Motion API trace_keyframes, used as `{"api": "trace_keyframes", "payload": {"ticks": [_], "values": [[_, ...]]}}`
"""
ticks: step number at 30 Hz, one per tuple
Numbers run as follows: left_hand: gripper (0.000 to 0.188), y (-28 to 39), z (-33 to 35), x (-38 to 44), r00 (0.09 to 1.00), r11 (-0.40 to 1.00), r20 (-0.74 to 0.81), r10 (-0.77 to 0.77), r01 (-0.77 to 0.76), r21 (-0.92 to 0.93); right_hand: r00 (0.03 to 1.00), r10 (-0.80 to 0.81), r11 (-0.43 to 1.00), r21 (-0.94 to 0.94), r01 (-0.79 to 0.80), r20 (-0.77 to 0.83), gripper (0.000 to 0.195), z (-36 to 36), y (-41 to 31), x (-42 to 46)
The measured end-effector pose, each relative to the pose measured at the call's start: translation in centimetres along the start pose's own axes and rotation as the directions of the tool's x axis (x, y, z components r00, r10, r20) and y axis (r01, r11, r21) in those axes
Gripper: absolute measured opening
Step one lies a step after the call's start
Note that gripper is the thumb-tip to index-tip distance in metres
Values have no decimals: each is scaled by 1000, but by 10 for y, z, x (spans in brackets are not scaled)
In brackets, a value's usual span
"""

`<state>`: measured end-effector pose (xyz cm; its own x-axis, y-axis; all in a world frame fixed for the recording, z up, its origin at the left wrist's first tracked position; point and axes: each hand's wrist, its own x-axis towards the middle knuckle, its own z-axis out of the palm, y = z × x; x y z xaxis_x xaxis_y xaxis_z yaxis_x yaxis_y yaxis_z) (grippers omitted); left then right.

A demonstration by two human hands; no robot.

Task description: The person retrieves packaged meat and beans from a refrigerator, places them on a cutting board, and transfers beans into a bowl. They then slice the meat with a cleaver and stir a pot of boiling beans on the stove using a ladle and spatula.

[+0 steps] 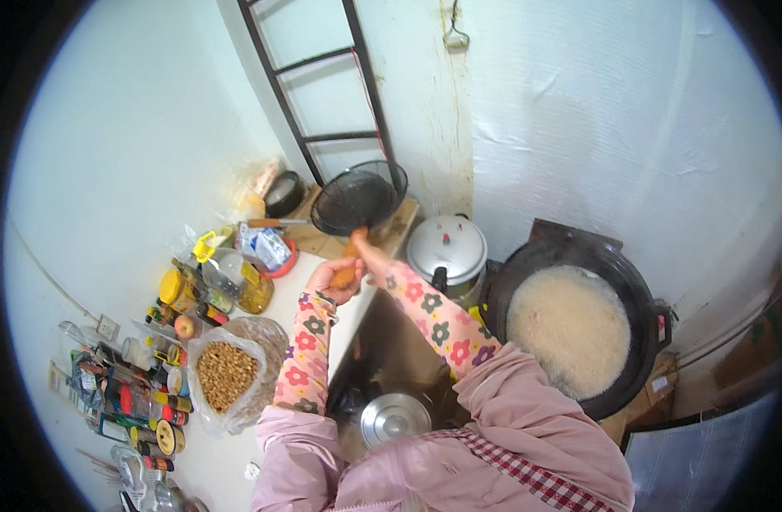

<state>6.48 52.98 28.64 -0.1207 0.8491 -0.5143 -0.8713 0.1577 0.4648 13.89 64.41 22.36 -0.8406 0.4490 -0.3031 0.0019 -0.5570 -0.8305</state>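
Observation:
A wire-mesh strainer [330, 208] is at the far corner of the counter, over a wooden board. Its orange-brown wooden handle [344, 278] points back towards me. My left hand [332, 281] is closed around the near end of this handle. My right hand [373, 255] grips it further up, close to the mesh; its fingers are partly hidden. To the right, a large black wok [643, 281] holds pale, foaming liquid [567, 326]. A silver pressure cooker [447, 246] stands between the strainer and the wok.
A plastic bag of shelled nuts or similar pieces [227, 376] sits on the white counter [215, 464]. Along the left wall are an oil jug [240, 281], several jars and bottles. A round metal lid [396, 421] lies below my arms. A dark metal ladder [327, 137] leans behind.

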Motion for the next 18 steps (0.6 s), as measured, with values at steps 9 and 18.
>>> {"api": "trace_keyframes", "payload": {"ticks": [9,18], "values": [[22,21,11,-72,959,981,280,-30,-26,192,999,-14,918,398,0,31,12,-17,46,71],[37,22,5,-159,874,752,412,256,-448,483,973,-219,846,511,152,74,10,-17,44,-176]]}}
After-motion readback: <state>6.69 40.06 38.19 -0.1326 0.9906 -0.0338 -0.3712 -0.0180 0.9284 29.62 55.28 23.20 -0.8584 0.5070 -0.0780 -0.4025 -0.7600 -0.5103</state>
